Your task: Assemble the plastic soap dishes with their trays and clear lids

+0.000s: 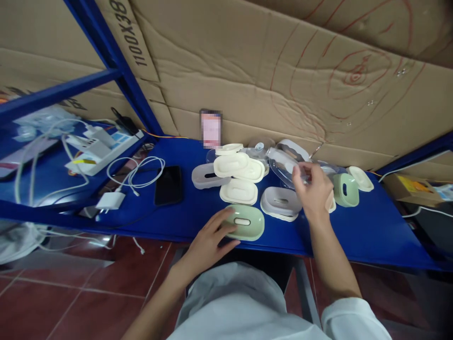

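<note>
My left hand (212, 238) has its fingers spread over the left side of a light green oval dish (252, 230), touching it near the table's front edge. The dish has a pale slot-shaped centre. My right hand (314, 189) is closed, thumb against fingers, on a clear plastic cover (281, 163) tilted above the pile. Below that cover sits a greyish-white oval dish (281, 202) on a cream piece. Cream oval lids (239, 191) lie stacked in the middle, beside another greyish-white dish (203, 177). Right of my right hand, a green dish (347, 190) stands on its side.
A phone with a lit screen (211, 130) leans on the cardboard wall (247, 71). To the left lie a dark phone (168, 185), a white charger (110, 200) with cable, and a power strip (102, 151). A blue shelf post (138, 101) rises at left; a small carton (412, 191) stands right.
</note>
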Available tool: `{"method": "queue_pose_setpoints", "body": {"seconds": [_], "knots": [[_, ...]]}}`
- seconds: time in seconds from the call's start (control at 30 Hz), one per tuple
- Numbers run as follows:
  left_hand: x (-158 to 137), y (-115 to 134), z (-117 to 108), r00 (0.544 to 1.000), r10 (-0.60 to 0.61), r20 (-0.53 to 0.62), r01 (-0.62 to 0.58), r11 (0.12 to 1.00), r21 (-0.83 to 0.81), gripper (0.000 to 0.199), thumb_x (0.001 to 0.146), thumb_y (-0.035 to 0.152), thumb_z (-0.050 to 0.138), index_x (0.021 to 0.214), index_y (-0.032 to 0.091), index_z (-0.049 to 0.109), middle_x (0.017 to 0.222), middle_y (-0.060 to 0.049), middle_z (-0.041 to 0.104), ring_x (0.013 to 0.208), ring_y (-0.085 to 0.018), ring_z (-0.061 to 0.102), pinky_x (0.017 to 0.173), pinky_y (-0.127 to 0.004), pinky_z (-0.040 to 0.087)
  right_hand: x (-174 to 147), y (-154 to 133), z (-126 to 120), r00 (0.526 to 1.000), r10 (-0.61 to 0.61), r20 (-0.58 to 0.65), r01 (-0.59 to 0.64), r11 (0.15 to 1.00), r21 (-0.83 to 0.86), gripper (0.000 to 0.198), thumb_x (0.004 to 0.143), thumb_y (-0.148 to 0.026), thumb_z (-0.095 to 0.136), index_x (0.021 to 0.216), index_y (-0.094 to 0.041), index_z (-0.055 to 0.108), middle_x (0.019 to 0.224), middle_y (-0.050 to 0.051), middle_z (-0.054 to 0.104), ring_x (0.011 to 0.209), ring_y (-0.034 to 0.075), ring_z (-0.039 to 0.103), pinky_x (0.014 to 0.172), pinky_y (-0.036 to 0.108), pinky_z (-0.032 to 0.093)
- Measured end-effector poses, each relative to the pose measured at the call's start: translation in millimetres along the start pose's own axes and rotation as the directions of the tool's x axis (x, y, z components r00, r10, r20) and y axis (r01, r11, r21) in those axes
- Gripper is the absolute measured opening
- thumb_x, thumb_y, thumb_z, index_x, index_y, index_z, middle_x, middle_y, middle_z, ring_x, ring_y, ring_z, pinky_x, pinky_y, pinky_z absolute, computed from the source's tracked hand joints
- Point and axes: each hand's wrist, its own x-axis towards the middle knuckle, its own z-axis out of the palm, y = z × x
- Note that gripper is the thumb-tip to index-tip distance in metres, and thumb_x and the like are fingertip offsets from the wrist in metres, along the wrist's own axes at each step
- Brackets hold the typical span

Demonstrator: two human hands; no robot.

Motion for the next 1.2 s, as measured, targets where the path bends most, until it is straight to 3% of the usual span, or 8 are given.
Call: {"method": "queue_pose_setpoints", "body": {"seconds": [0.1, 0.17, 0.23, 0.37, 0.57, 0.7, 1.03, 1.2], "knots": [[-0.3, -4.3, -4.9, 0.995, -0.101, -0.025, 0.099, 0.993, -0.062, 0.032, 0.095, 0.025, 0.08, 0.125, 0.026, 0.068, 0.168, -0.014, 0.042, 0.153, -0.034, 0.051, 0.121, -0.053, 0.053, -38.1, -15.3, -13.7, 0.95, -0.302, 0.082, 0.294, 0.951, 0.1, 0.026, 0.102, -0.045, 0.065, 0.114, -0.024, 0.074, 0.101, 0.01, 0.08, 0.09, 0.025, 0.075, 0.086, 0.04, 0.057], [-0.3, -6.4, -7.6, 0.987, -0.158, -0.039, 0.153, 0.983, -0.101, 0.058, 0.091, 0.026, 0.085, 0.142, 0.029, 0.058, 0.17, -0.015, 0.037, 0.155, -0.035, 0.048, 0.122, -0.056, 0.052, -69.8, -28.6, -18.5, 0.868, -0.48, 0.126, 0.449, 0.867, 0.216, 0.022, 0.1, -0.039, 0.07, 0.119, -0.027, 0.073, 0.102, 0.007, 0.08, 0.091, 0.025, 0.075, 0.082, 0.04, 0.058], [0.1, -7.4, -9.4, 0.98, -0.194, -0.041, 0.188, 0.974, -0.124, 0.084, 0.088, 0.029, 0.088, 0.158, 0.032, 0.042, 0.173, -0.017, 0.031, 0.16, -0.038, 0.04, 0.123, -0.058, 0.05, -98.0, -41.2, -20.3, 0.814, -0.563, 0.143, 0.492, 0.798, 0.348, 0.027, 0.1, -0.035, 0.072, 0.126, -0.028, 0.071, 0.105, 0.007, 0.08, 0.093, 0.025, 0.075, 0.081, 0.04, 0.06], [0.8, -8.9, -10.5, 0.98, -0.193, 0.054, 0.199, 0.972, -0.124, 0.096, 0.09, 0.031, 0.087, 0.168, 0.035, 0.03, 0.178, -0.016, 0.026, 0.162, -0.037, 0.036, 0.123, -0.056, 0.05, -127.0, -54.3, -19.3, 0.788, -0.573, 0.226, 0.395, 0.752, 0.528, 0.023, 0.103, -0.029, 0.068, 0.126, -0.024, 0.068, 0.112, 0.009, 0.079, 0.11, 0.027, 0.074, 0.099, 0.046, 0.059], [-2.5, -14.2, -7.1, 0.988, -0.148, 0.039, 0.152, 0.981, -0.123, 0.068, 0.095, 0.032, 0.081, 0.156, 0.035, 0.051, 0.172, -0.012, 0.039, 0.156, -0.032, 0.047, 0.124, -0.055, 0.049, -134.3, -49.7, -14.8, 0.748, -0.584, 0.316, 0.323, 0.736, 0.596, 0.034, 0.106, -0.018, 0.058, 0.139, -0.023, 0.063, 0.134, 0.011, 0.074, 0.134, 0.025, 0.066, 0.123, 0.055, 0.048], [-5.7, -17.1, -2.1, 0.992, -0.129, 0.001, 0.128, 0.984, -0.124, 0.061, 0.097, 0.035, 0.079, 0.153, 0.033, 0.056, 0.171, -0.013, 0.042, 0.154, -0.032, 0.051, 0.122, -0.053, 0.051, -141.9, -50.3, -8.6, 0.708, -0.595, 0.38, 0.39, 0.778, 0.492, 0.055, 0.107, -0.025, 0.061, 0.16, -0.023, 0.049, 0.162, 0.015, 0.055, 0.155, 0.032, 0.047, 0.127, 0.06, 0.044], [-9.9, -21.2, 7.5, 0.993, -0.057, -0.104, 0.048, 0.995, -0.088, 0.059, 0.094, 0.042, 0.082, 0.148, 0.032, 0.061, 0.166, -0.013, 0.048, 0.151, -0.033, 0.053, 0.122, -0.055, 0.053, -149.7, -48.9, -6.4, 0.724, -0.6, 0.34, 0.431, 0.778, 0.457, 0.062, 0.108, -0.019, 0.059, 0.167, -0.029, 0.042, 0.167, 0.009, 0.05, 0.161, 0.029, 0.037, 0.132, 0.059, 0.037], [-11.1, -20.7, 10.9, 0.987, -0.03, -0.155, 0.021, 0.998, -0.06, 0.056, 0.094, 0.042, 0.082, 0.144, 0.03, 0.063, 0.163, -0.013, 0.05, 0.149, -0.034, 0.055, 0.121, -0.055, 0.054, -149.0, -47.7, -6.7, 0.729, -0.574, 0.372, 0.377, 0.791, 0.481, 0.067, 0.108, -0.021, 0.06, 0.169, -0.034, 0.036, 0.172, 0.009, 0.043, 0.164, 0.031, 0.03, 0.131, 0.061, 0.038]]}}
